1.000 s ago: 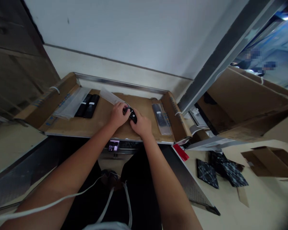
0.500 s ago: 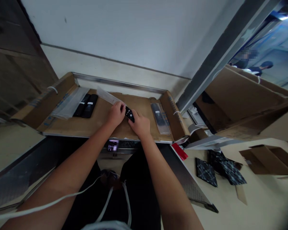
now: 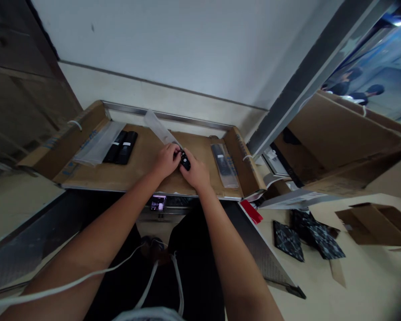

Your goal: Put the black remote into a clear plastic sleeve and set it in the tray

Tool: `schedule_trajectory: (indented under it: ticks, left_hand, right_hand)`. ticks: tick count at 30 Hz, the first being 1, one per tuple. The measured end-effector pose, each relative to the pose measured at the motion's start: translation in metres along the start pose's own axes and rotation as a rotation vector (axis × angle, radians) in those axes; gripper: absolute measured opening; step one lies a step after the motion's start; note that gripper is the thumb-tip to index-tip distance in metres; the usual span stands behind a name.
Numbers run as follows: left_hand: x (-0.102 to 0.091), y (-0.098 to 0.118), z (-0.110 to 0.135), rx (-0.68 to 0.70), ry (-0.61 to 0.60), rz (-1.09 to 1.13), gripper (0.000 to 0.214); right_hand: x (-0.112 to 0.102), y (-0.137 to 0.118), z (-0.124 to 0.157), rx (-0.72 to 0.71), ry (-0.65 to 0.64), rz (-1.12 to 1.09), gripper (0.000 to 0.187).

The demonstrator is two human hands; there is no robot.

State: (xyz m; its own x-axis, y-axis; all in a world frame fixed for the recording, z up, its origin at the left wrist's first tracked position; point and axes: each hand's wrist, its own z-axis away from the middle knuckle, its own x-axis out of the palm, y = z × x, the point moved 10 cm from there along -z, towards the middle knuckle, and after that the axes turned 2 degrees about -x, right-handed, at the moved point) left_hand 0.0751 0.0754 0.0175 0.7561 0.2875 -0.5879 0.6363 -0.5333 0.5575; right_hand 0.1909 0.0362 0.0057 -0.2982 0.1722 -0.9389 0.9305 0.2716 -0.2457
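Observation:
Over the middle of the cardboard-lined tray [image 3: 143, 174], my right hand [image 3: 198, 173] is closed around a black remote control [image 3: 185, 161] with light buttons. My left hand [image 3: 167, 160] pinches the near end of a clear plastic sleeve [image 3: 158, 128] against the remote's far end. How far the remote lies inside the sleeve is hidden by my fingers. Two black remotes with white labels [image 3: 126, 148] lie side by side at the left, beside several flat clear sleeves [image 3: 102, 141]. At the right lies a sleeved remote [image 3: 223, 162].
Folded cardboard walls [image 3: 243, 156] bound the tray's sides. A large open carton [image 3: 344, 142] stands close at the right. Dark patterned packets [image 3: 287, 240] and a smaller box [image 3: 377, 223] lie on the floor. A white cable [image 3: 70, 283] crosses my left arm. People are in the background.
The sleeve has swung more upright and shifted right, its free end now over the tray's back rail. My left hand has moved slightly right, closer to my right hand, covering more of the remote.

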Motion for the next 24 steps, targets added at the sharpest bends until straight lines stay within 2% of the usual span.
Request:
schedule_trajectory:
  ticks: [4,11,21,24]
  left_hand:
    - [-0.003,-0.007,0.003,-0.038,0.031,-0.019,0.012]
    - [-0.002,-0.007,0.007,-0.088,0.024,-0.022,0.011]
    - [-0.004,-0.004,0.008,-0.092,0.026,-0.021,0.011]
    - [-0.004,-0.006,0.007,-0.102,0.019,-0.018,0.009]
  right_hand:
    - [-0.002,0.004,0.000,0.021,0.033,-0.063,0.063]
    - [-0.001,0.010,-0.002,0.052,0.034,-0.122,0.061]
    - [0.010,0.018,-0.005,0.091,-0.001,-0.123,0.078]
    - [0.010,0.020,-0.006,0.076,0.024,-0.205,0.082]
